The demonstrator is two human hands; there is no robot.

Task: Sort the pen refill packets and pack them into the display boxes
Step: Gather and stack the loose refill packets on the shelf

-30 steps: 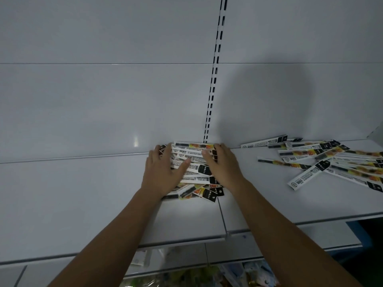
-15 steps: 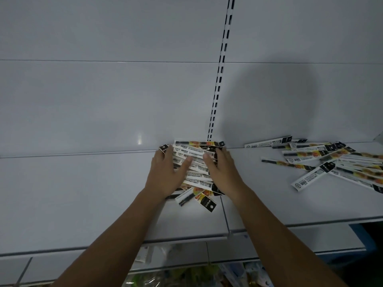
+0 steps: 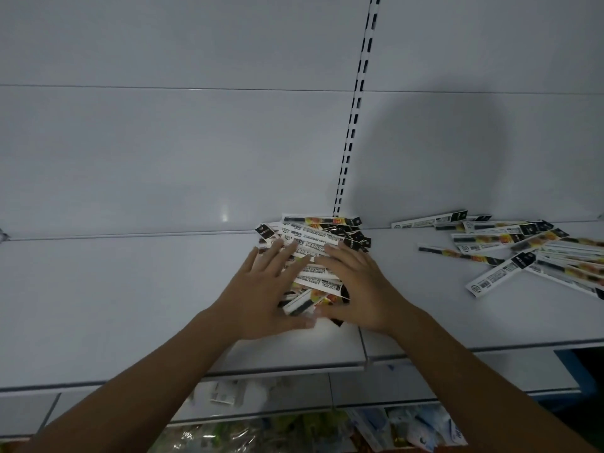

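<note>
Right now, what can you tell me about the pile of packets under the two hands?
The pile of packets is a messy, fanned heap of long, thin sleeves: white with barcodes, black ends, orange-yellow patches, seemingly glossy plastic. It lies on the white shelf by the back wall. The left hand and right hand press on it from either side.

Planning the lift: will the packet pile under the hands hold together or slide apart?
Probably slides: the packet pile lies fanned at mixed angles. Likely light, being thin flat strips. Seemingly fairly stiff; none visibly bends beneath the left hand or right hand.
</note>
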